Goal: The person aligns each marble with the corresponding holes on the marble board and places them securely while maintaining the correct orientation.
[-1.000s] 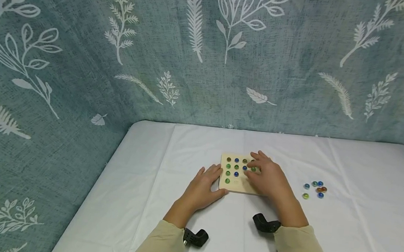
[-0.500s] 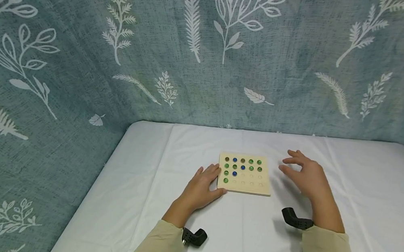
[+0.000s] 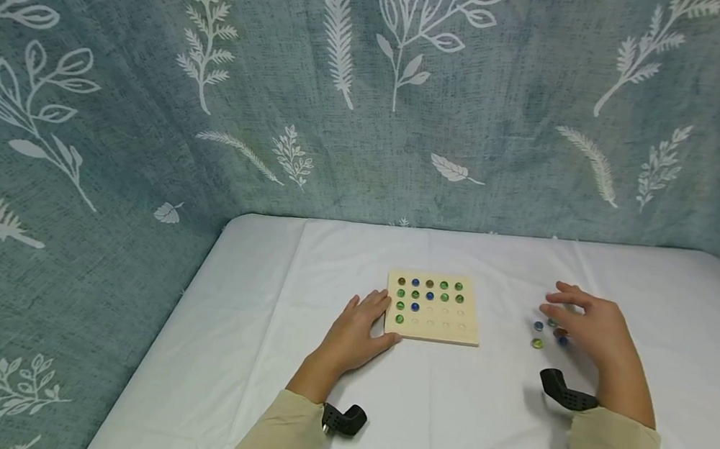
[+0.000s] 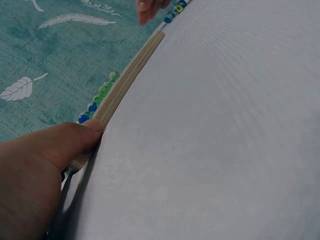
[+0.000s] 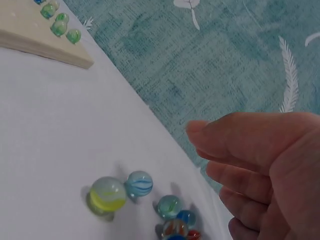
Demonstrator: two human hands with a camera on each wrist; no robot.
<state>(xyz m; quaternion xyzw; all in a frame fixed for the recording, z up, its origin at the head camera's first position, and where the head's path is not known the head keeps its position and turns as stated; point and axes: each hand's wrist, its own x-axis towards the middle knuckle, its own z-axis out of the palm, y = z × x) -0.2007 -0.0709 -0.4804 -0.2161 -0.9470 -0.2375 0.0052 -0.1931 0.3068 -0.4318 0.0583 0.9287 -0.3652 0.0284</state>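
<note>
A pale wooden board (image 3: 421,315) lies on the white cloth, with glass marbles (image 3: 444,298) filling its two back rows and part of the front two; its other hollows are bare. My left hand (image 3: 359,333) rests at the board's left side, fingertips along that edge and thumb (image 4: 82,137) against the front corner. Off to the right, my right hand (image 3: 591,330) hovers over a loose group of marbles, fingers loosely bent, nothing between them. A yellow-streaked marble (image 5: 108,194), a blue-streaked marble (image 5: 139,183) and a green marble (image 5: 169,206) lie below it; the hand hides part of the group.
White cloth (image 3: 304,262) covers the table, and a teal curtain with white leaf prints (image 3: 352,166) hangs behind it. A black camera mount (image 3: 344,419) sits at the left wrist and another black mount (image 3: 565,392) at the right.
My right hand has moved right, off the board and over to the loose marbles, uncovering the board's right side. The left hand keeps its place at the board.
</note>
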